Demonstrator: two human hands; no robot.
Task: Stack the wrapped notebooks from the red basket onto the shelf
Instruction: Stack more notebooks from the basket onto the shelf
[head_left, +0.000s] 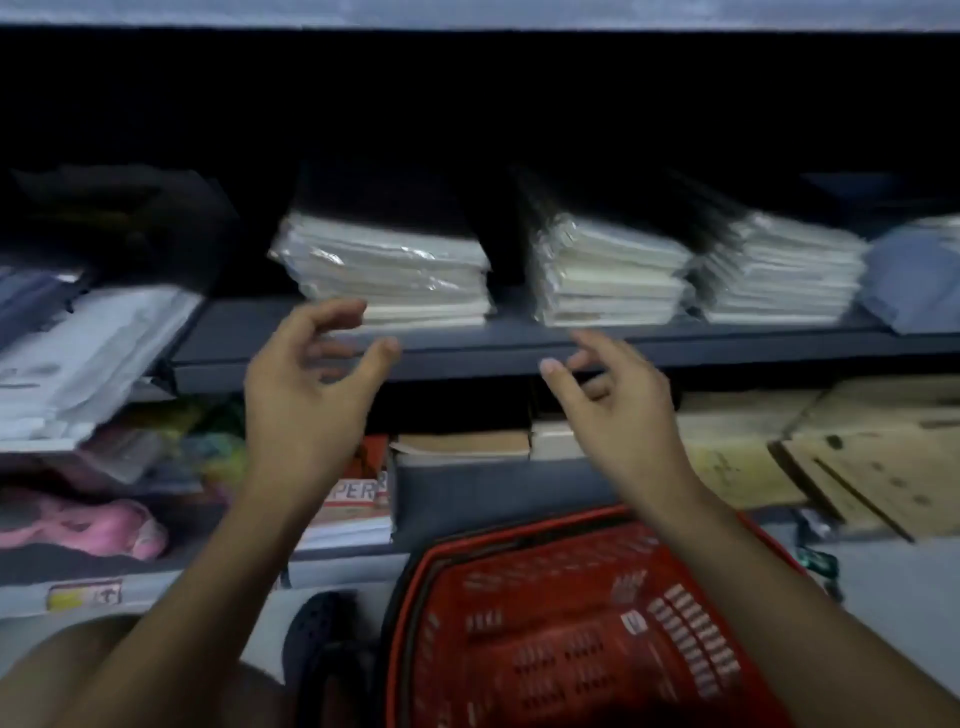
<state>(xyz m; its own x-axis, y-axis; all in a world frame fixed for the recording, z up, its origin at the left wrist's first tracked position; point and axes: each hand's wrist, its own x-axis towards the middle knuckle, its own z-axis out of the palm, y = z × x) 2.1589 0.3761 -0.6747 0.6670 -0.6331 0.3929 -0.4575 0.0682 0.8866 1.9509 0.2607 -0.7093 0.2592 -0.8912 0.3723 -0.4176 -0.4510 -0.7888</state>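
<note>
Red basket below cardboard, pink cloth left

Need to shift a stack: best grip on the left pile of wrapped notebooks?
Take the left pile of wrapped notebooks by its two short sides, coming from the open shelf front. It lies flat, gaps flank it, and the slick wrap favours fingers clamping the sides.

Head view, looking down, close to shelf

Bare shelf left of three notebook stacks; dark headroom above them.
</note>
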